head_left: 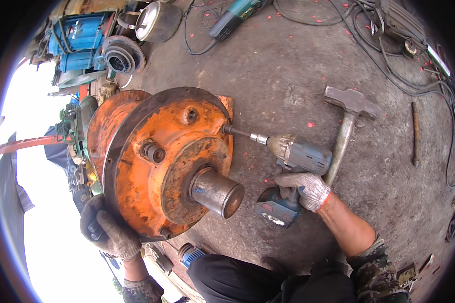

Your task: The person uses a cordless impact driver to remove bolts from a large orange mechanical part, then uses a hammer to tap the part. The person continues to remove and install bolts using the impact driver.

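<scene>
A rusty orange gearbox housing (136,184) with a wide round flange lies in front of me, its bare steel shaft (218,193) pointing toward me and to the right. My right hand (308,191), in a whitish work glove, is closed round the handle of a cordless impact wrench (308,154). A socket extension (247,134) runs from the wrench to a bolt position on the housing's right side; the bolt head is hidden. At the flange's lower left rim is my gloved left hand (114,232), fingers curled by a small dark piece I cannot make out. Other bolts (155,153) show on the face.
A heavy hammer (346,116) lies on the concrete just right of the wrench. Farther right are a rusty rod (415,134) and looping cables (389,70). A teal angle grinder (237,17), a metal kettle (159,21) and blue motors (78,38) are at the back.
</scene>
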`<action>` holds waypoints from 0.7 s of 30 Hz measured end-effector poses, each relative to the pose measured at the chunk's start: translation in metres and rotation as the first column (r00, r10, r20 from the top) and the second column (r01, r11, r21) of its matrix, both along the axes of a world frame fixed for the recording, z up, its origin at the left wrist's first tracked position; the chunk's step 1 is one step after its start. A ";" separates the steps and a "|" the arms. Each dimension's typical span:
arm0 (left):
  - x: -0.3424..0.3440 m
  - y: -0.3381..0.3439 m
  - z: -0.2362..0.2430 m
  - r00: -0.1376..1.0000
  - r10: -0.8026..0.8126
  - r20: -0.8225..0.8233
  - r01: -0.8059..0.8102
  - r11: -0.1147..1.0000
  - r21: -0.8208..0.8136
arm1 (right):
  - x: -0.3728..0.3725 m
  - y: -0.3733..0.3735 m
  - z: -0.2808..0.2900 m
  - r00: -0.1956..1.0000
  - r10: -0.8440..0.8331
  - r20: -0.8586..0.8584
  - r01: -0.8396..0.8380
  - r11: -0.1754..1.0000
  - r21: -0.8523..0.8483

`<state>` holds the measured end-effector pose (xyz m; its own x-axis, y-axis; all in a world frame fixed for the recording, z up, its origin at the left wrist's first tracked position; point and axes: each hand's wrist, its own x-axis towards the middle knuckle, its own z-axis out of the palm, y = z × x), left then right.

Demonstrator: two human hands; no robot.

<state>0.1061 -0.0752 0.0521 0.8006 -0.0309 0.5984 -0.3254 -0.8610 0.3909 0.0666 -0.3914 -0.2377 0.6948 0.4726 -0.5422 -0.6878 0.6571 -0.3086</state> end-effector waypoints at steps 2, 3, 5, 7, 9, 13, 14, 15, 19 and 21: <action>0.000 -0.002 -0.001 1.000 0.003 -0.006 -0.003 1.000 -0.021 | 0.002 0.002 0.002 1.000 0.012 -0.022 -0.012 1.000 0.015; 0.000 -0.001 0.000 1.000 0.000 -0.006 0.000 1.000 -0.013 | 0.002 0.003 0.000 1.000 0.000 -0.004 -0.001 1.000 -0.006; 0.000 0.000 0.001 1.000 -0.003 -0.006 0.002 1.000 -0.015 | 0.003 0.004 -0.007 0.999 -0.020 0.034 0.021 0.999 -0.045; 0.001 -0.002 -0.001 1.000 -0.003 -0.005 0.003 0.998 -0.055 | 0.003 0.003 -0.008 1.000 -0.025 0.011 0.025 1.000 -0.013; 0.001 -0.003 -0.002 1.000 -0.004 -0.004 0.003 0.996 -0.091 | 0.004 0.003 -0.009 1.000 0.006 0.015 -0.006 1.000 -0.010; 0.001 0.000 -0.001 1.000 -0.006 -0.004 0.006 0.998 -0.055 | 0.006 0.004 -0.005 1.000 -0.018 -0.022 0.018 0.999 0.029; 0.002 0.001 0.001 1.000 -0.007 0.001 0.007 1.000 -0.031 | 0.007 0.002 -0.003 0.997 0.006 -0.072 -0.001 0.997 0.075; 0.002 0.001 0.001 1.000 -0.006 -0.004 0.006 1.000 -0.030 | 0.009 0.001 -0.002 0.992 0.035 -0.121 -0.020 0.992 0.121; 0.005 -0.002 -0.001 1.000 -0.003 -0.001 0.003 1.000 -0.021 | -0.001 0.005 0.002 1.000 -0.006 0.020 0.008 0.993 -0.115; 0.004 -0.004 -0.001 1.000 0.010 -0.006 -0.010 1.000 0.001 | -0.008 0.008 0.008 0.999 -0.039 0.024 0.043 0.984 -0.176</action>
